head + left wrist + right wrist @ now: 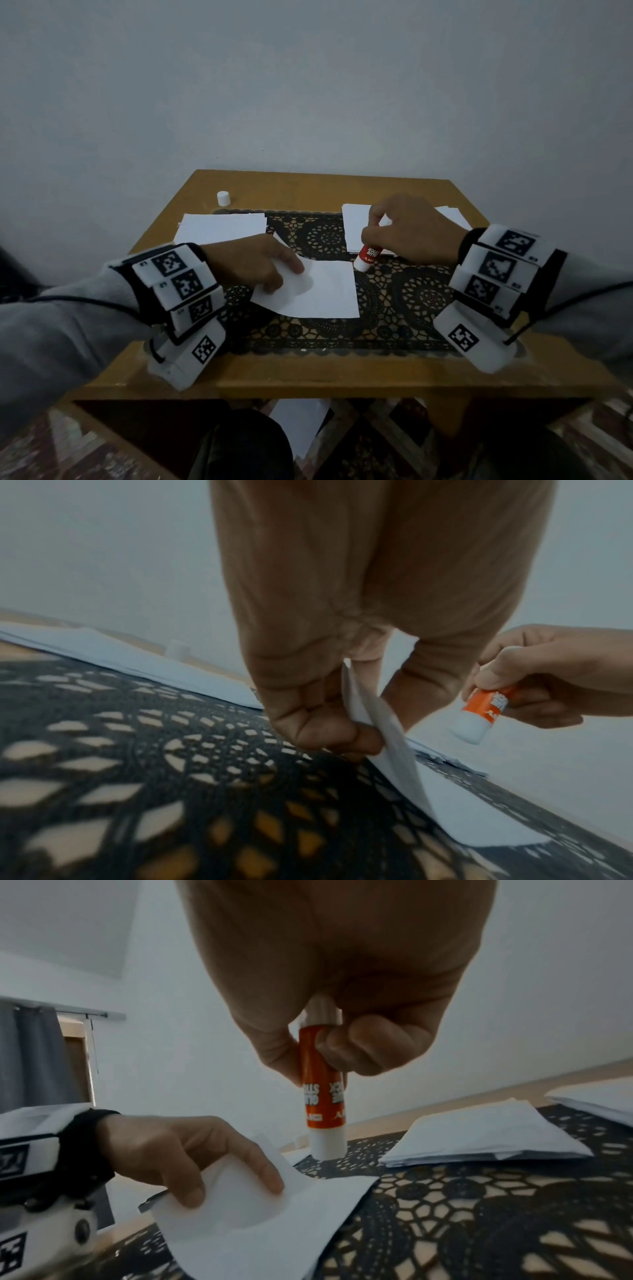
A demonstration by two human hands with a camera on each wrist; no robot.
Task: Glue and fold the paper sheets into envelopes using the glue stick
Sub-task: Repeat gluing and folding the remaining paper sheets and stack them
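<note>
A white paper sheet point(322, 291) lies in the middle of the black lace mat point(394, 308). My left hand point(263, 265) pinches the sheet's left flap point(380, 723) between thumb and fingers and folds it over to the right; the right wrist view shows this flap point(240, 1199) curled under the fingers. My right hand point(407, 233) grips a red-and-white glue stick point(368, 257) upside down, its white end point(327, 1146) just past the sheet's far right corner, close to the mat. Whether the tip touches the mat I cannot tell.
A stack of white sheets point(222, 228) lies at the back left, and folded paper stacks point(356, 226) at the back right, under my right hand. A small white cap point(223, 198) stands on the wooden table point(308, 377) near its far left corner. A wall rises behind.
</note>
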